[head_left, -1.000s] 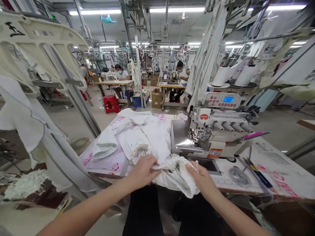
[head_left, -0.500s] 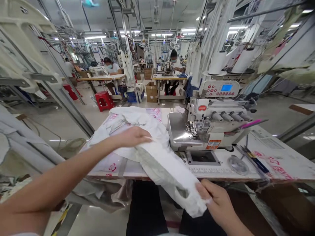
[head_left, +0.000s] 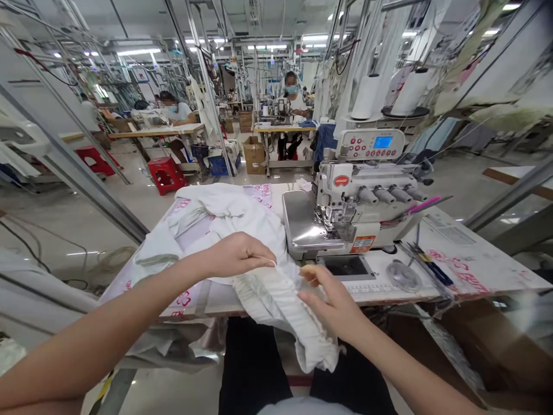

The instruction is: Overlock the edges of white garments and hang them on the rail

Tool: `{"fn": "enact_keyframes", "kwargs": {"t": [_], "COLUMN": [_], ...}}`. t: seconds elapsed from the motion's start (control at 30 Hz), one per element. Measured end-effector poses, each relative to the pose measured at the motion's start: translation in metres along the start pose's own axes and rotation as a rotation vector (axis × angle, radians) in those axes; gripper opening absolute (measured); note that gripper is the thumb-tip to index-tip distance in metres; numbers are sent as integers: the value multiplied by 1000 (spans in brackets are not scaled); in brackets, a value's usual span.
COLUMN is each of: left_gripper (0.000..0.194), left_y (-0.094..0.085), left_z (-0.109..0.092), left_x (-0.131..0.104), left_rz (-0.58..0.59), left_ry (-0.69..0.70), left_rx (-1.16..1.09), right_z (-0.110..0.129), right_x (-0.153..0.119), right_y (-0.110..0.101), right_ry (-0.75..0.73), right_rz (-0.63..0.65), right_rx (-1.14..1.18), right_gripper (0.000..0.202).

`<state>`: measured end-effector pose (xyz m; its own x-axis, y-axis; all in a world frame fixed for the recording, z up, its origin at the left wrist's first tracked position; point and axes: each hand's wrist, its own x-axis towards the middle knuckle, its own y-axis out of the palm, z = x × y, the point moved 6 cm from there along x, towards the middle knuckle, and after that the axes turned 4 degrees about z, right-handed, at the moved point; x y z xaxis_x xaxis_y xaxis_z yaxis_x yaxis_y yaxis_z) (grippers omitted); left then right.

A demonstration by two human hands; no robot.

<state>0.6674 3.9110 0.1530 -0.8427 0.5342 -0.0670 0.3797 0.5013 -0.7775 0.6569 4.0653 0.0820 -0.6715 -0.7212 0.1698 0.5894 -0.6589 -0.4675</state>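
Note:
A white garment (head_left: 259, 222) lies bunched on the table, and one gathered tube-like part of it, perhaps a sleeve, hangs over the front edge. My left hand (head_left: 242, 253) pinches the cloth at the top of this part, thumb and fingers pressed together. Just right of it, my right hand (head_left: 334, 300) is beside the cloth's edge, thumb and fingers apart. Whether its fingertips touch the fabric is hard to tell. Behind my hands stands an overlock sewing machine (head_left: 354, 190) with a shiny metal plate (head_left: 298, 222); the cloth lies left of that plate.
Snips (head_left: 432, 265) and a clear round spool (head_left: 401, 275) lie on the table right of the machine. Thread cones (head_left: 367, 98) stand behind it. A metal post (head_left: 86, 161) rises at left. Farther off are red stools (head_left: 164, 176) and co-workers at machines.
My right hand has let go of the garment's lower end and moved up and left, near my left hand. The hanging part has slackened and gathered. The view has shifted slightly.

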Motion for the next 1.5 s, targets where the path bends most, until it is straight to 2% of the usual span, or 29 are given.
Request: {"fn": "enact_keyframes", "kwargs": {"t": [0.03,0.1,0.13,0.2,0.3,0.4,0.47,0.57,0.63,0.73,0.8,0.87,0.93,1.03,1.1,1.17,1.3,1.5], "left_gripper": [23,23,23,23,25,28,27,23,21,22,22,20,18,16,14,11,9,10], "left_y": [-2,-6,-9,-15,-21,-20,-17,-13,-18,-46,-70,-85,-78,-40,-14,-1,-2,-14], "left_z": [-1,1,4,12,32,45,47,42,36,20,3,-13,-23,-14,-2,10,21,29], "left_x": [-1,-6,-8,-14,-23,-25,-24,-24,-27,-26,-11,19,59,110,125,129,129,150], "left_rz": [-14,-65,-93,-124,-86,-14,-3,12,15,-85,-222,-357,-419,-395,-387,-397,-465,-604], "left_ry": [-2,-19,-30,-57,-150,-228,-245,-243,-226,-205,-196,-189,-153,-66,-46,-70,-185,-268], "left_rx": [-11,-30,-33,-38,-60,-79,-94,-100,-45,166,410,655,754,551,421,321,163,231], "right_z": [1,0,0,-2,-3,-3,-3,-7,-10,2,14,18,7,-30,-53,-67,-73,-82], "right_x": [9,17,18,13,-4,-17,-18,-10,-2,10,21,31,32,10,-12,-29,-36,-26], "right_y": [8,25,30,29,15,6,3,4,12,24,25,22,18,16,16,12,-3,-17], "right_ry": [19,49,56,51,34,-43,-101,-27,76,142,121,104,138,247,306,331,334,307], "right_rz": [55,131,121,14,-130,-140,-150,-118,33,251,256,185,84,-10,-20,-27,-44,-54], "right_rx": [85,248,303,316,169,-49,-169,-171,-53,187,366,568,742,875,907,899,846,867], "right_gripper": [19,24,28,30,31,33,31,18,17,29,26,23,27,30,30,32,36,31]}}
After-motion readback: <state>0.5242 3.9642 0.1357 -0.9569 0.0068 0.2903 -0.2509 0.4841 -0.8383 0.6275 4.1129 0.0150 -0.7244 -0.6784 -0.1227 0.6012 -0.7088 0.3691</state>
